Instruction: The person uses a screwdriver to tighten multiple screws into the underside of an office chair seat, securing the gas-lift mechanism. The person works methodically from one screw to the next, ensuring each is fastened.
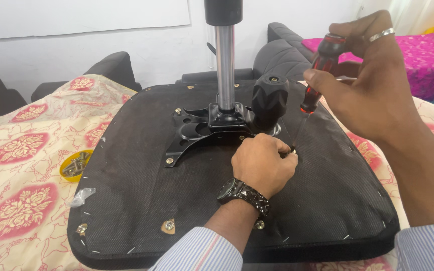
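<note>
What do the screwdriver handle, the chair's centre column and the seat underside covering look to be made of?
Screwdriver handle: translucent red plastic with black bands, glossy. Centre column: polished metal, probably chromed steel, mirror-like sheen. Seat underside covering: black matt non-woven-looking fabric, stapled along the edge.

Your left hand (pixel 262 163) is curled into a loose fist, knuckles up, fingertips pinched together at its far right edge. Its wrist is straight and the forearm comes in from low centre. Your right hand (pixel 365 75) is raised above and to the right of the left, palm turned leftward, fingers wrapped closed in a grip, with the thumb stretched along the lower side. The right forearm slopes down to the lower right.
</note>
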